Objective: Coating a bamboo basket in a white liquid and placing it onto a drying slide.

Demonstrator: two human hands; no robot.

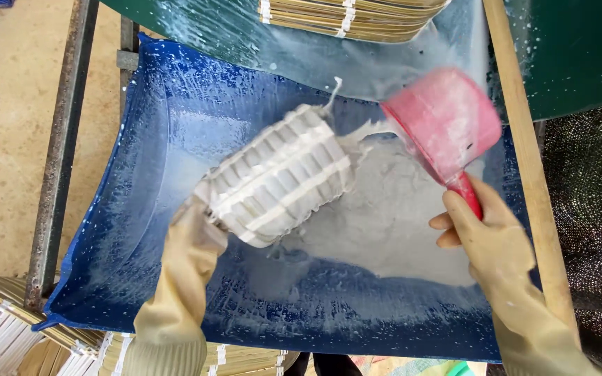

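Observation:
My left hand (191, 233), in a long tan rubber glove, grips the near end of a bundle of flat sticks (278, 174) coated in white liquid, holding it tilted over a blue tarp basin (141, 174). My right hand (485, 233), also gloved, holds the red handle of a pink plastic scoop (444, 118). The scoop is tipped toward the bundle and white liquid pours from it onto the bundle's far end. A pool of white liquid (391, 223) lies in the basin under both.
A tied bundle of bare tan sticks (350, 15) rests at the far edge of the basin. More bundles (8, 327) lie at lower left. A rusty metal frame bar (57, 153) runs down the left, a wooden rail (524, 153) down the right.

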